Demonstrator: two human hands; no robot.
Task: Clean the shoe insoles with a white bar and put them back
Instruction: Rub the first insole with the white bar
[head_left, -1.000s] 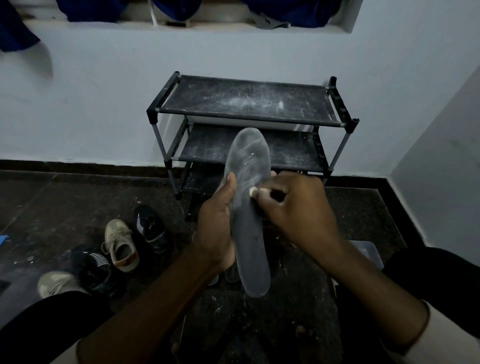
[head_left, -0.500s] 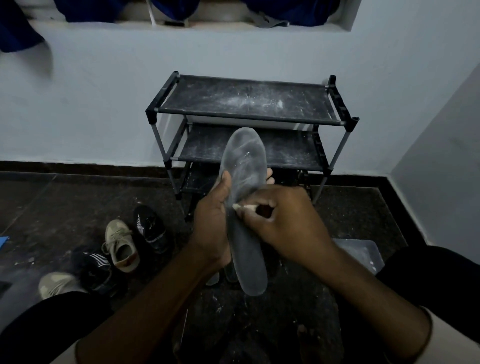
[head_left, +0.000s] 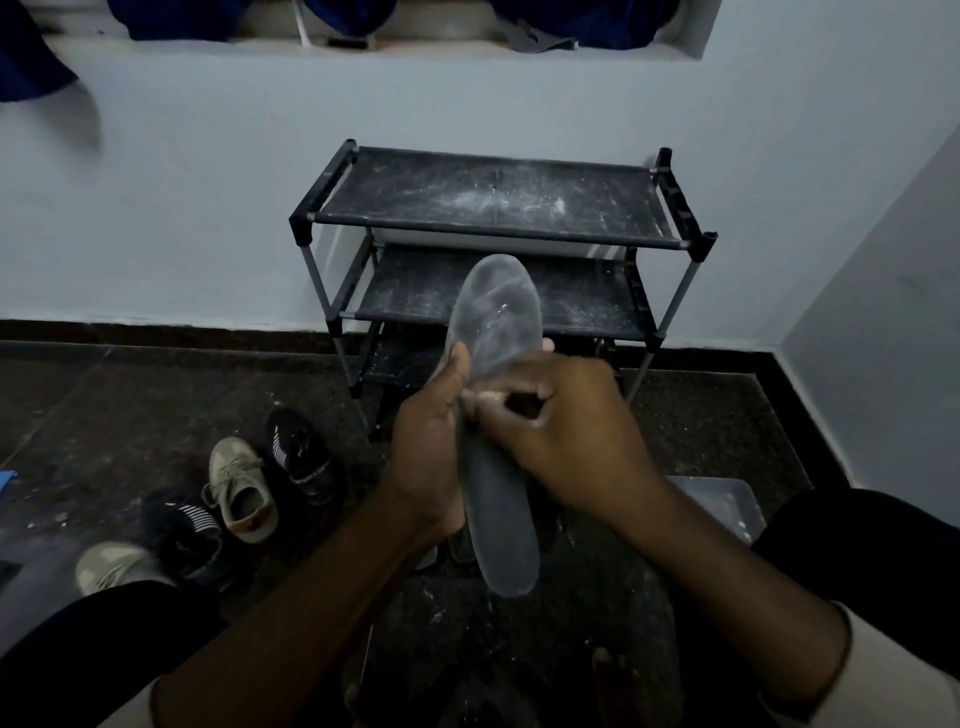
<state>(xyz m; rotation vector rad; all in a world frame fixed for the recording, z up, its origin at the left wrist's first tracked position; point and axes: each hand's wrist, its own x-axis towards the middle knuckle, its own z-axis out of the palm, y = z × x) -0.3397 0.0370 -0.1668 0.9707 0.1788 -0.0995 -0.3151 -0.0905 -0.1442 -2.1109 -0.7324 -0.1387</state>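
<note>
One grey insole (head_left: 496, 322), smeared white over its toe half and darker toward the heel, is held upright before one three-shelf rack (head_left: 498, 231), the left hand (head_left: 431, 447) gripping its middle, the right hand (head_left: 566, 436) pinching one small white bar (head_left: 480, 397) against it, four shoes (head_left: 241, 488) lying on the floor at left.

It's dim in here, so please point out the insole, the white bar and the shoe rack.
insole (head_left: 501, 525): head view, dark lower half.
white bar (head_left: 482, 397): head view, pale exposed tip.
shoe rack (head_left: 488, 200): head view, dusty top shelf.
</note>
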